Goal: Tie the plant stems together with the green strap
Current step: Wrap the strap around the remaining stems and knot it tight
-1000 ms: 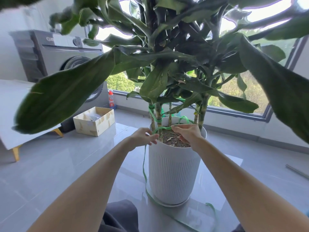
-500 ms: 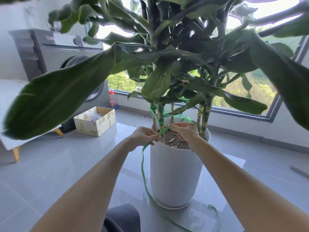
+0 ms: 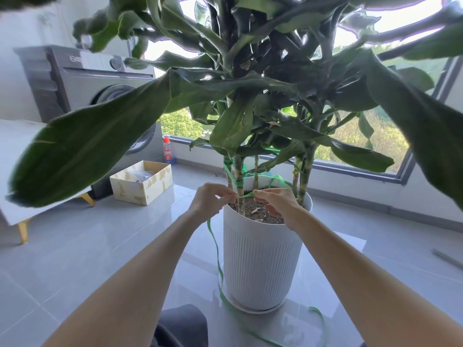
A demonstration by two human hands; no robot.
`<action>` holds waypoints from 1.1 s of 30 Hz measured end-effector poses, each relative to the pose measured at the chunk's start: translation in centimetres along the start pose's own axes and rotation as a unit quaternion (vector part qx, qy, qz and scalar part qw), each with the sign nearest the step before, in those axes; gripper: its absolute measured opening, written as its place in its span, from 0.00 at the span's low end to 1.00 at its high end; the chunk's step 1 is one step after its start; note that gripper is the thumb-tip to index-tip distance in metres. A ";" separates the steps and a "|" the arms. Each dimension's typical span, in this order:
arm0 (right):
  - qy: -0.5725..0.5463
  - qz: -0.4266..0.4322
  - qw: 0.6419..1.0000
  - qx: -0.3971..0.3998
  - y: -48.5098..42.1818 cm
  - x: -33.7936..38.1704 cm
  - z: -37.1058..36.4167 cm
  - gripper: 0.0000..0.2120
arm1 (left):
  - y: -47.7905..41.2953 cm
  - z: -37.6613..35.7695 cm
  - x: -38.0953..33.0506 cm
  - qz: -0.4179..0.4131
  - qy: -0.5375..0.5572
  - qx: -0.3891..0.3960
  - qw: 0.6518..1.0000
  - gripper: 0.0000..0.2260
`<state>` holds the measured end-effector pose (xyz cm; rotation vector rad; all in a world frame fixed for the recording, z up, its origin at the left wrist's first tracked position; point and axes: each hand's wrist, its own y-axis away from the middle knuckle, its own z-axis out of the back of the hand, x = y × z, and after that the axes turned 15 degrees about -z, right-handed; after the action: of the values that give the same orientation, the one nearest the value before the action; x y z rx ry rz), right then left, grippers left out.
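A tall leafy plant grows from a white ribbed pot (image 3: 260, 261) on the floor. Its striped stems (image 3: 239, 181) rise from the soil, and a green strap (image 3: 231, 175) is wound around the left ones. My left hand (image 3: 213, 200) pinches the strap at the pot's left rim. My right hand (image 3: 278, 201) pinches it over the soil, so a short stretch of strap runs between my fingertips. A loop of strap arcs behind my right hand. The long tail hangs from my left hand down the pot's side and trails across the floor.
A grey washing machine (image 3: 82, 81) stands at the back left, with an open cardboard box (image 3: 141, 182) and a red-capped bottle (image 3: 167, 152) beside it. A white table on yellow legs (image 3: 15, 171) is at far left. Big leaves hang low overhead. A window sill runs behind the pot.
Both hands have risen a little and come closer together above the pot's rim. The strap between them is now shorter and tighter.
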<state>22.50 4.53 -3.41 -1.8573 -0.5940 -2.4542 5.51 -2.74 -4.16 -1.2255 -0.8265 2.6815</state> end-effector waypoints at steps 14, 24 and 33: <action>0.035 0.075 0.995 -0.058 -3.0 -0.7 -1.3 0.06 | -1.7 0.6 3.2 0.138 -0.044 -0.165 0.976 0.09; 0.077 0.119 0.989 -0.043 -4.8 -0.4 -2.0 0.09 | -3.5 -2.0 2.9 0.161 0.029 -0.148 0.975 0.08; 0.033 0.131 0.987 -0.089 -5.4 -0.4 -2.7 0.10 | -4.2 -3.2 2.7 0.165 0.087 -0.134 0.973 0.08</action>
<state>18.85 8.64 -6.00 -1.7683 -0.1195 -2.4489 5.37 3.03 -5.55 -1.7749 -1.0690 2.7130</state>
